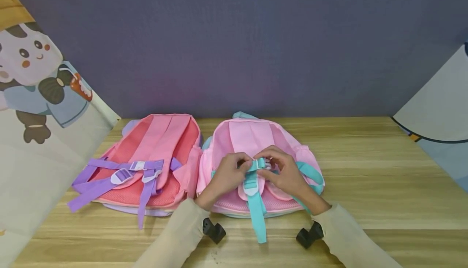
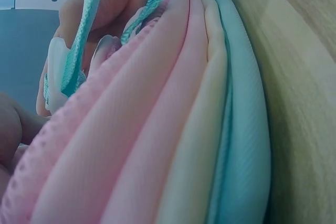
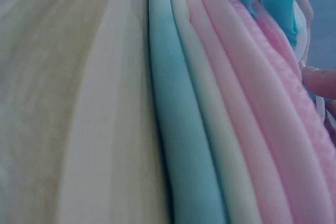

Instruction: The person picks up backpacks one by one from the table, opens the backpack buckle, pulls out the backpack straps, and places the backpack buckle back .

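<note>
Pale sleeves (image 1: 172, 237) lead to the pink backpack (image 1: 250, 131); over it, a teal strap (image 1: 261, 163) and its white buckle (image 1: 268, 164) run sideways between the left hand (image 1: 229, 173), pinching the strap, and the right hand (image 1: 286, 173), gripping the buckle, both equally near

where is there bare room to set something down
Mostly the wooden table right of the light-pink backpack, out to the printed panel; a smaller patch lies between the sleeves. Crowded: where the coral backpack lies beside the light-pink one, and where left hand and right hand hold the teal strap.
</note>
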The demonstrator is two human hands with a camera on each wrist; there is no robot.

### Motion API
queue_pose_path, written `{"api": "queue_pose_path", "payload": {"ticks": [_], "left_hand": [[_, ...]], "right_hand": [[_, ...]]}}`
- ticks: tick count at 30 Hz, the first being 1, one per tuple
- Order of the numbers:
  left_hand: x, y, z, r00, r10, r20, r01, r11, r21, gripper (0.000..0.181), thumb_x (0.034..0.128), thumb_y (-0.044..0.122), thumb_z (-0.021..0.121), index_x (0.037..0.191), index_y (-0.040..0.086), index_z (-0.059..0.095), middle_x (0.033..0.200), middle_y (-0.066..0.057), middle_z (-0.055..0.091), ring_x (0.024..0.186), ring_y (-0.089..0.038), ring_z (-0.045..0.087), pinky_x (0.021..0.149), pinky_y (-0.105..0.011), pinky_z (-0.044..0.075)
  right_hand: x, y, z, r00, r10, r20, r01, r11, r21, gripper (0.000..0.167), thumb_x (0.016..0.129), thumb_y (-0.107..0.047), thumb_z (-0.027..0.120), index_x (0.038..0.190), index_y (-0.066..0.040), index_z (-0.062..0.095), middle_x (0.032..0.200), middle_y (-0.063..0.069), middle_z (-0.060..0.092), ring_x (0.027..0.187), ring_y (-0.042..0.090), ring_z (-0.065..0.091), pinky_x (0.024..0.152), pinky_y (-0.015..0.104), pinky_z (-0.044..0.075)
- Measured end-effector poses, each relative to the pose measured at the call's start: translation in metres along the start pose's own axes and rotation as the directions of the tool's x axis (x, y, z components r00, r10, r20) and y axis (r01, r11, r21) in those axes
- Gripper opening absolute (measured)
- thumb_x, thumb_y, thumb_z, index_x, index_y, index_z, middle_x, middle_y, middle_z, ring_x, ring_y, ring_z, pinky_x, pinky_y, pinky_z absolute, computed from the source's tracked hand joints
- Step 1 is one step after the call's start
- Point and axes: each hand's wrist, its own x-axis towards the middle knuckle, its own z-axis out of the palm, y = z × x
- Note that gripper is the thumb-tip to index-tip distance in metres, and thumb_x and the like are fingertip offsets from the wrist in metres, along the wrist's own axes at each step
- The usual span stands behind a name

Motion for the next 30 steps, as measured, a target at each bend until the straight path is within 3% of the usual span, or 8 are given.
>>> {"api": "queue_pose_path", "payload": {"ticks": [5,14,22,30], "left_hand": [[-0.0002,0.0001,0.0007,1.000,0.000,-0.004,0.000,1.000,-0.014,0.015,0.0934,0.002,0.053,0.089,-0.001,0.068,0.078,-0.008,0.061,0.069,-0.011,0.049,0.064,-0.020,0.040],[-0.0002,-0.0009,0.0016,1.000,-0.010,0.011,0.010,0.999,-0.035,0.016,0.0943,0.002,0.052,0.090,-0.002,0.067,0.082,-0.009,0.062,0.075,-0.012,0.050,0.069,-0.020,0.041],[0.0021,-0.0040,0.0017,1.000,-0.007,0.010,0.008,0.993,-0.116,0.018,0.0949,0.001,0.050,0.089,-0.006,0.066,0.081,-0.011,0.060,0.074,-0.010,0.048,0.069,-0.020,0.041],[0.0027,-0.0038,0.0025,0.998,-0.051,0.033,0.056,0.981,-0.188,0.019,0.0949,0.001,0.050,0.093,-0.009,0.066,0.084,-0.014,0.061,0.075,-0.007,0.049,0.072,-0.021,0.043]], "right_hand": [[-0.0002,-0.0005,-0.0008,1.000,0.020,-0.008,-0.021,0.999,-0.038,0.029,0.079,0.008,0.070,0.105,-0.004,0.067,0.097,0.004,0.060,0.072,0.016,0.043,0.062,0.030,0.036],[0.0002,0.0005,-0.0006,1.000,-0.013,-0.003,0.013,0.999,-0.046,0.028,0.078,0.008,0.069,0.104,-0.003,0.067,0.095,0.005,0.062,0.078,0.012,0.049,0.068,0.029,0.040],[0.0012,0.0010,-0.0006,1.000,0.011,-0.004,-0.011,1.000,-0.002,0.026,0.079,0.008,0.069,0.104,0.000,0.066,0.096,0.003,0.064,0.087,0.006,0.055,0.076,0.025,0.044],[0.0012,0.0026,-0.0007,1.000,-0.013,-0.024,0.015,0.998,0.055,0.027,0.077,0.012,0.069,0.103,0.005,0.064,0.098,-0.006,0.066,0.092,0.005,0.058,0.083,0.022,0.045]]}}
